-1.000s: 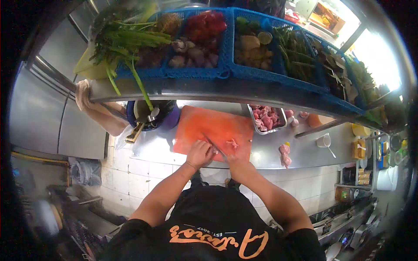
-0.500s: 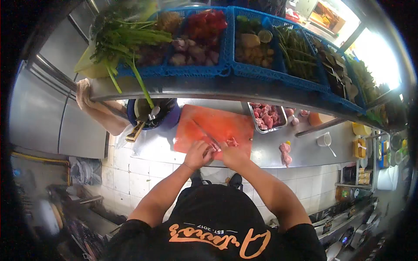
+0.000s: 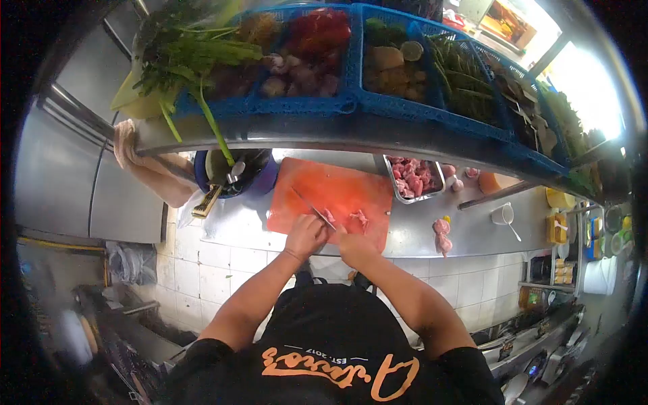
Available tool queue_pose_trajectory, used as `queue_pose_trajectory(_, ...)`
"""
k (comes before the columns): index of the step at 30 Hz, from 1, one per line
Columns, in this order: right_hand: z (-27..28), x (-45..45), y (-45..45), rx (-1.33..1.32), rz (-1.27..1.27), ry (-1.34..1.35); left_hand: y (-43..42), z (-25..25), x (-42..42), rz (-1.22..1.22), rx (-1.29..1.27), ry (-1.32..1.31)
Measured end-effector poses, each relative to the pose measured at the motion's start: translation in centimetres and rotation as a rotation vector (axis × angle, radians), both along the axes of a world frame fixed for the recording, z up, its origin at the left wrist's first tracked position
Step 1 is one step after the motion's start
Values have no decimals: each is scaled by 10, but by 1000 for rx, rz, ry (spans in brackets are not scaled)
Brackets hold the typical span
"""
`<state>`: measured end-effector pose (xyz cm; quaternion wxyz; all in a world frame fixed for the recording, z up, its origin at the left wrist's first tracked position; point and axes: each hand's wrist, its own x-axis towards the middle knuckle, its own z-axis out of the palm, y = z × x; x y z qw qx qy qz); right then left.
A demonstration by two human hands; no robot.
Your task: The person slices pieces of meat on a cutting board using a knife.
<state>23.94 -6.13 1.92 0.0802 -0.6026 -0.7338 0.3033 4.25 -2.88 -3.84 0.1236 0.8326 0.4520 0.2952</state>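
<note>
A knife [image 3: 311, 205] is gripped by the right hand [image 3: 358, 250], which is closed around its handle, with the blade slanted across the orange cutting board [image 3: 304, 177]. The left hand [image 3: 307, 236] is placed just beside the blade, near the board's front edge, with its fingers bent; whether anything is pinched under them cannot be told. The two hands are held close together. A small piece of meat [image 3: 329, 215] is seen on the board just beside the blade, and a second scrap [image 3: 360, 218] is set to the right of it. Cut meat is held in a metal tray [image 3: 409, 201] beyond the board's right corner. On the steel counter [image 3: 413, 233], a larger chunk of meat [image 3: 442, 236] and a white cup [image 3: 502, 214] are placed farther right.
</note>
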Motion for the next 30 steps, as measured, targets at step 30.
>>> queue_pose_trajectory(30, -16, 71, -46, -213, -51, -119, -3, 32, -26, 57, -235, -135)
